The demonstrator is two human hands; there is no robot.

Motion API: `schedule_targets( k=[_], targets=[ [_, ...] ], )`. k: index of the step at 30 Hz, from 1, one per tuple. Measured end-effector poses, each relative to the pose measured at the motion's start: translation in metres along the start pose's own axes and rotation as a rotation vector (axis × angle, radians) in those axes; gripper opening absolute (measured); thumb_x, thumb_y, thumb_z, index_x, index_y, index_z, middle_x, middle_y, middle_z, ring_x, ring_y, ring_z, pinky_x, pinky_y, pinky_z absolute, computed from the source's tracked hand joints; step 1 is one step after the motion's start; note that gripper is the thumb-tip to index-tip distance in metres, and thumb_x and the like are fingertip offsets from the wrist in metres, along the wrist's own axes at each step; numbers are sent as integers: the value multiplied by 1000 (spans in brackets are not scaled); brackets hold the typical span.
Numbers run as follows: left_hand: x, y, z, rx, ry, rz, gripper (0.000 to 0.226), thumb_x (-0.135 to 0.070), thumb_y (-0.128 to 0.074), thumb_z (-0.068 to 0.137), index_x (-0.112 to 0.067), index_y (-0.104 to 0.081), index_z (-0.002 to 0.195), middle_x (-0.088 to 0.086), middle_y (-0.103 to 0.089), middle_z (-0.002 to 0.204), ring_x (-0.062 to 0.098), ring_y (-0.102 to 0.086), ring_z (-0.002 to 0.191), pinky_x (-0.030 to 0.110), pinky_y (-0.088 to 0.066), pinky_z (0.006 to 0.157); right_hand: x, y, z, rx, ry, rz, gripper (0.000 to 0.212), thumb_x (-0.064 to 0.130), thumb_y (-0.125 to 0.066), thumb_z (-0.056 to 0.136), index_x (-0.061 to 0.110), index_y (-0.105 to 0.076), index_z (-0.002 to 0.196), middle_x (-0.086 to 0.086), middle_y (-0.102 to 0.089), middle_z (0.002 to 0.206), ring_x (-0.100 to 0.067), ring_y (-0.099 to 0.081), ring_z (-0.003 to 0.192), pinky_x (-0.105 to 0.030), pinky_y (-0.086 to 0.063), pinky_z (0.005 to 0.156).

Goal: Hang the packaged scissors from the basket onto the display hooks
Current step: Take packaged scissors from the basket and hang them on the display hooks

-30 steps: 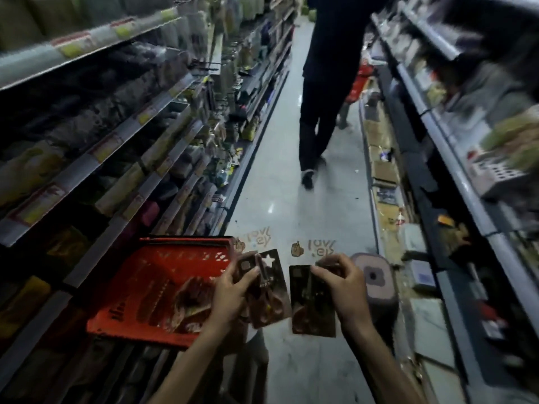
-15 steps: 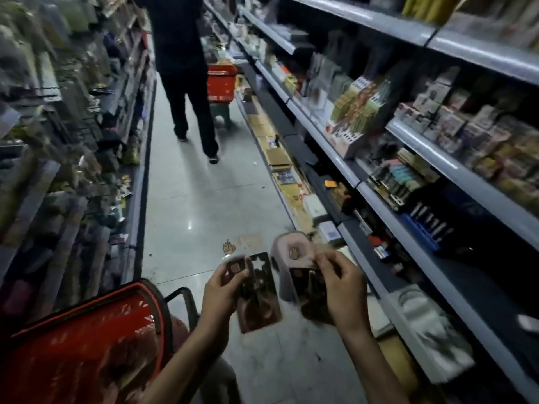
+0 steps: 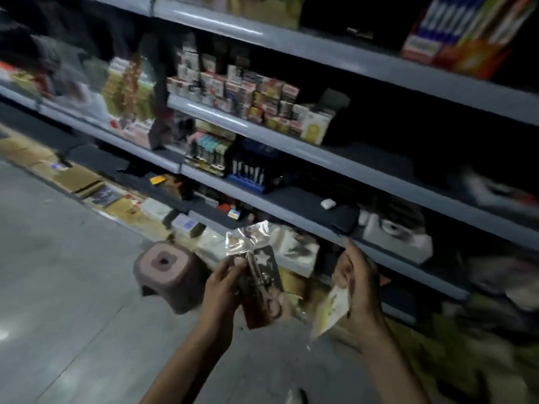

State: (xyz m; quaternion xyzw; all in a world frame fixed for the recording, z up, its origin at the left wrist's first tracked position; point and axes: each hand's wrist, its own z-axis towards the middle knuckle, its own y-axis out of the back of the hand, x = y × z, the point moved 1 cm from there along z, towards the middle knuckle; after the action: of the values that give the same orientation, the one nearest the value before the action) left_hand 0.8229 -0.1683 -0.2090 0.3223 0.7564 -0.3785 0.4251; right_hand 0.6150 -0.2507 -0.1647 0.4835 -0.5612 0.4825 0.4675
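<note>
Gripping scissors packs (image 3: 262, 290) in left hand (image 3: 223, 290), pinching another pack (image 3: 332, 309) in right hand (image 3: 360, 284); hold upright, hook one at a time.

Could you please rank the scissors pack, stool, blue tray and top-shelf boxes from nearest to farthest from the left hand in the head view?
1. The scissors pack, gripped by the left hand.
2. The stool, on the floor, left.
3. The blue tray, on a shelf above.
4. The boxes, top shelf, far right.

Dark, star-printed scissors pack (image 3: 264, 290) stands upright, pinched by the left fingers (image 3: 230, 268); a pale, blurred second pack (image 3: 332, 307) hangs tilted beneath the right fingers (image 3: 354, 275).
</note>
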Motion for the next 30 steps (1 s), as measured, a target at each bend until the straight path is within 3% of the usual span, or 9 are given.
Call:
schedule_targets(
  k=[3,7,11,14,17,19,24,27,30],
  targets=[
    [2,-57,0,177,4,54,24,-28,-53,108,-20,-75,116,7,-78,115,33,-70,115,56,-51,104,17,56,-4,-108,-6,54,64,56,-63,96,23,-25,55,-3,-15,57,-17,-14,48,-33,-20,48],
    [3,-131,-15,395,-47,137,25,-25,-52,109,-18,-74,120,5,-78,116,26,-72,112,51,-56,99,32,126,-17,-231,11,123,52,35,-70,93,28,-42,50,5,-31,48,-10,-31,39,-26,-28,43],
    [9,-207,-35,557,-83,194,22,-21,-53,108,-13,-74,111,9,-78,103,16,-71,88,36,-51,82,40,191,-31,-333,130,40,45,26,-64,100,20,-38,64,-1,-26,53,-13,-24,43,-25,-24,43],
    [20,-265,-52,655,-144,244,21,-21,-55,108,-8,-71,105,23,-72,103,25,-66,88,41,-51,81,52,236,-29,-380,185,69,26,16,-59,103,16,-62,77,-3,-42,57,-11,-27,45,-20,-25,41],
    [36,-326,-73,741,-197,294,17,-22,-59,107,-13,-71,101,14,-74,100,25,-70,91,43,-54,84,72,282,-30,-403,248,-79,21,15,-54,106,12,-75,107,-14,-70,75,-22,-43,52,-24,-35,46],
    [45,-366,-87,795,-238,323,14,-21,-60,107,-13,-71,102,5,-77,99,23,-73,95,41,-56,86,81,316,-31,-435,270,-147,23,16,-51,108,13,-74,112,-9,-68,68,-24,-45,54,-27,-37,47],
    [75,-457,-114,881,-259,332,11,-16,-60,106,-11,-70,107,2,-79,103,22,-74,100,33,-58,83,99,404,-27,-558,303,-162,34,29,-53,105,2,-73,98,-2,-32,51,-13,-29,43,-25,-26,44],
    [99,-504,-126,907,-266,341,11,-14,-61,105,-9,-70,108,10,-77,104,36,-71,102,53,-56,89,110,449,-25,-617,301,-134,56,42,-57,102,-11,-64,87,7,-33,48,-9,-33,44,-23,-29,48],
    [116,-543,-140,954,-262,333,13,-16,-62,104,-9,-70,111,11,-77,105,37,-72,102,52,-57,87,125,482,-21,-595,338,-173,56,50,-66,97,-4,-61,80,-14,-42,60,-14,-43,56,-26,-33,55]
  ],
)
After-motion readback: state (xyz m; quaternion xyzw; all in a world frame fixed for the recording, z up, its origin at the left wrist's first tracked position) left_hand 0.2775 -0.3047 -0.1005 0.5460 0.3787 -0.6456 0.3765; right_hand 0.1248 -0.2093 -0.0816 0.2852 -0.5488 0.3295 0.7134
